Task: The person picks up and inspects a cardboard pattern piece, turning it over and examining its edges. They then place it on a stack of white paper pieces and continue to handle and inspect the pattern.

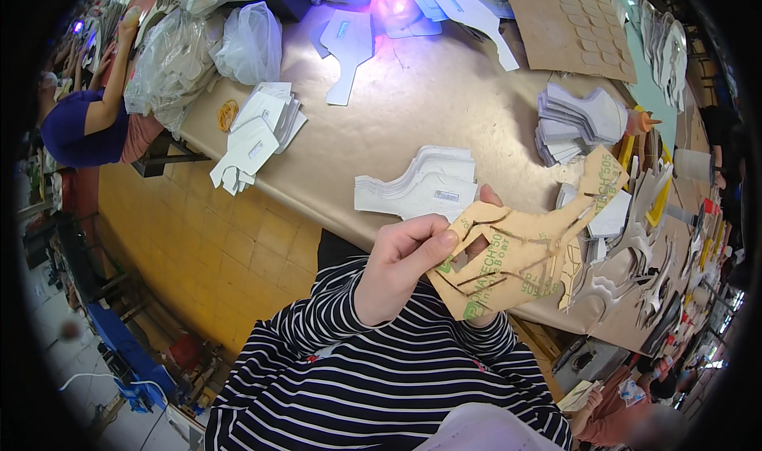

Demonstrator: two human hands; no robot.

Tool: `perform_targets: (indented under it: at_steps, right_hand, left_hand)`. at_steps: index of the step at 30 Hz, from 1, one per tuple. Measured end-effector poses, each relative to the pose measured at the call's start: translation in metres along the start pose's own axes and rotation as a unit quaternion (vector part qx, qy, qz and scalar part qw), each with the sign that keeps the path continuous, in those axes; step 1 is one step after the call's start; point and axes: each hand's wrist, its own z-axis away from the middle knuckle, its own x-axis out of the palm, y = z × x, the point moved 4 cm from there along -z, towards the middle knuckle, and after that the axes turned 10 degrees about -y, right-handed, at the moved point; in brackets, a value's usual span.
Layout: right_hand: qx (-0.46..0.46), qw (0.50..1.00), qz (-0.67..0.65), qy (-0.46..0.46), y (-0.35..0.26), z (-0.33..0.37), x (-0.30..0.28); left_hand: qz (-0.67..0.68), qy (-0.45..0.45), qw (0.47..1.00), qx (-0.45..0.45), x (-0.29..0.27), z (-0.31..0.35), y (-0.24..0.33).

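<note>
A pale form (480, 429) looms nearest; the left hand (409, 259) pinches a slotted tan board template (516, 262), the right hand (477, 246) mostly hidden behind, its grip unclear.

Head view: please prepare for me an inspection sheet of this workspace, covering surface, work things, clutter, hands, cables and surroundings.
Surface: table, shiny, tan-gold.
Work things: tan slotted template, held up; stack of white pieces on the table, beyond the left hand.
Clutter: rubber bands and plastic bags, far left of table.
Hands: left pinches the template's left edge; right hand mostly hidden behind it.
Cables: white cable or hose, lower left.
Surroundings: tiled floor; person in purple top, left.
</note>
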Motion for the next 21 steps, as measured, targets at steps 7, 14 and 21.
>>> perform_targets:
  at_steps: [7, 14, 21]
  right_hand:
    - [0.099, 0.992, -0.02, -0.08, -0.023, -0.011, 0.006]
    - [0.083, 0.975, 0.186, -0.088, -0.017, -0.01, 0.009]
    - [0.088, 0.96, 0.265, -0.005, -0.032, -0.009, 0.014]
  left_hand:
    - [0.04, -0.006, 0.999, -0.018, -0.005, 0.0, 0.005]
    - [0.058, -0.028, 0.997, -0.041, -0.009, -0.01, 0.01]
    - [-0.036, -0.113, 0.991, -0.056, -0.013, -0.016, 0.015]
